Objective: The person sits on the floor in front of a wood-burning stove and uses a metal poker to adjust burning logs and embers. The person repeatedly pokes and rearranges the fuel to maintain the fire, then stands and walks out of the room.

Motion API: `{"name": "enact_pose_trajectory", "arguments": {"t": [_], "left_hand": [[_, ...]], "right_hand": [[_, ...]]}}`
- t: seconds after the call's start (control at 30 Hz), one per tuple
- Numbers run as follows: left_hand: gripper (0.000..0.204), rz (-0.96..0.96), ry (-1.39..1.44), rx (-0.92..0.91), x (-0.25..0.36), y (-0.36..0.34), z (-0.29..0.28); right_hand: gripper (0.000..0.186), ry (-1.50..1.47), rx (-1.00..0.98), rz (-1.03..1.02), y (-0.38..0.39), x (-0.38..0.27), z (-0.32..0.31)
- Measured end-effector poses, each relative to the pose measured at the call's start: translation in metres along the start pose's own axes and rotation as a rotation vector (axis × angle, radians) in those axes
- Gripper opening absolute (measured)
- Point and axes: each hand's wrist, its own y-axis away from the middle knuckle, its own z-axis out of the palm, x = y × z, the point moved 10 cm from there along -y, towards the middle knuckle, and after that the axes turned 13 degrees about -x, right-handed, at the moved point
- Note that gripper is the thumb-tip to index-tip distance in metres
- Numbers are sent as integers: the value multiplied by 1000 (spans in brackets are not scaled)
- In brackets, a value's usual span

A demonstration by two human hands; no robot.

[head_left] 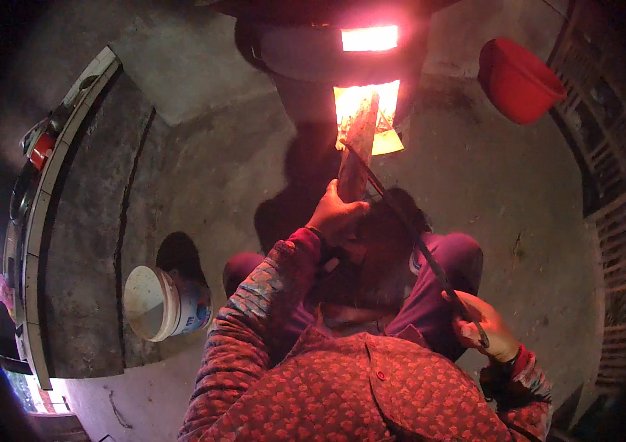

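A thick piece of firewood [361, 147] runs up into the bright lower opening of a dark stove [302, 62]. My left hand [333, 215] grips its near end, thumb along the side. Held in my right hand [486, 328], near my right knee, is a long thin fire poker [431, 265]. The poker slants up and to the left, and its far end crosses the firewood just outside the opening. Whether it touches the wood I cannot tell. Glare hides the inside of the stove.
A white bucket [162, 303] stands on the floor to my left, beside a raised counter [39, 221] with a pale edge. At the far right is a red plastic basin [515, 81]. Slatted wooden racks [618, 258] line the right side.
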Motion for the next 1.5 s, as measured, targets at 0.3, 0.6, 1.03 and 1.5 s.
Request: {"name": "enact_pose_trajectory", "arguments": {"t": [0.3,0.6,1.03,1.5], "left_hand": [[71,148,243,-80,38,-41,0],[80,41,-77,-196,28,23,-12],[73,-76,187,-93,-21,57,-74],[73,-21,149,-159,-13,34,-55]], "right_hand": [[61,-69,-30,-74,-44,-15,-16],[57,-166,-23,-167,-89,-34,-41],[54,-164,18,-221,-139,-40,-47],[50,6,156,-134,-170,-49,-71]]}}
